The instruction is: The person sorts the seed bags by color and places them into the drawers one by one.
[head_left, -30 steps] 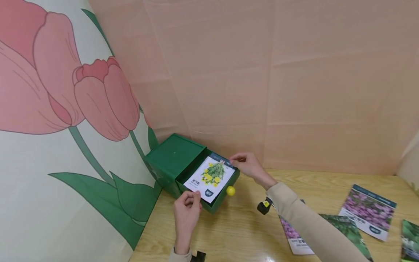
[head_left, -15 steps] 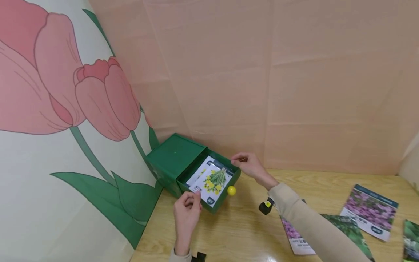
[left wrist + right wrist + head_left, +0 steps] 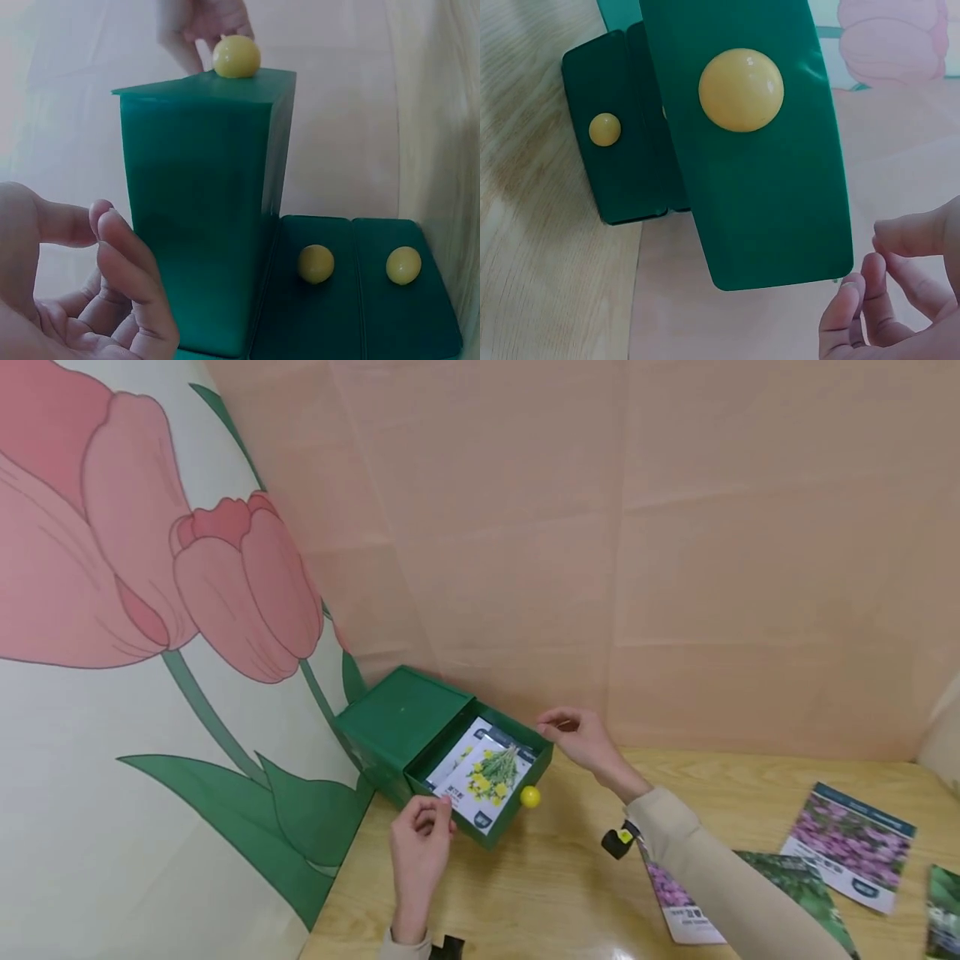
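A seed packet (image 3: 491,781) with a yellow-flower picture lies on another packet (image 3: 450,764) inside the pulled-out top drawer (image 3: 489,838) of a green drawer unit (image 3: 405,710). My left hand (image 3: 420,856) is at the drawer's near side, fingers loosely bent and thumb close to the index finger, holding nothing. Just off the far corner of the drawer is my right hand (image 3: 581,739), its fingers also loosely bent around nothing. A round yellow knob (image 3: 741,90) sits on the drawer front. In the left wrist view, two shut drawers with yellow knobs (image 3: 316,264) show below.
To the right on the wooden table (image 3: 562,893) lie several flower packets, among them a pink one (image 3: 851,843) and a green one (image 3: 791,881). My right forearm partly covers them. A tulip-painted wall (image 3: 247,585) stands at the left, a peach cloth (image 3: 675,568) behind.
The yellow-flower packet dropped from between my hands into the drawer, onto the other packet. Afterwards my left hand drew slightly left and my right hand slightly right, away from the drawer.
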